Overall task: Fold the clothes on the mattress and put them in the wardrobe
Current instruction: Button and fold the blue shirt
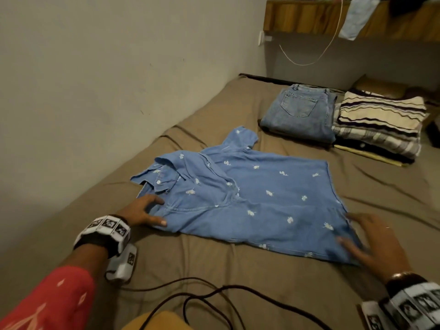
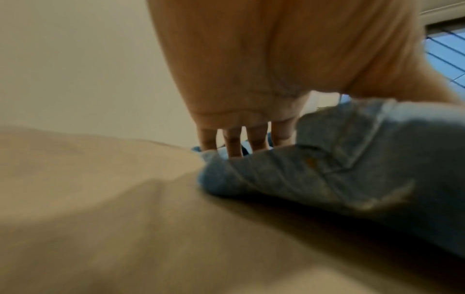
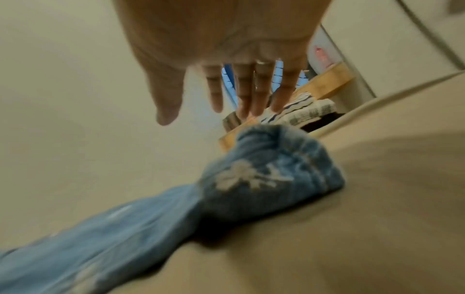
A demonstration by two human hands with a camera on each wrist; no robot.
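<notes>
A blue shirt [image 1: 250, 198] with small white prints lies spread on the brown mattress [image 1: 238, 277], collar to the left and hem to the right. My left hand [image 1: 152, 211] rests on its near shoulder edge beside the collar, fingers spread and fairly straight. In the left wrist view the fingertips [image 2: 234, 143] dip behind a fold of the shirt [image 2: 352, 169]. My right hand [image 1: 366, 234] lies flat and blurred over the shirt's near hem corner. Seen from the right wrist, the fingers [image 3: 244, 95] are straight and spread just above the bunched shirt [image 3: 264, 179].
Folded jeans [image 1: 300, 115] and a stack of folded striped clothes [image 1: 378, 125] sit at the far right of the mattress. A wall runs along the left side. A wooden shelf [image 1: 309, 17] with a hanging white cord [image 1: 316, 53] is above. Black cables [image 1: 214, 296] cross the near mattress.
</notes>
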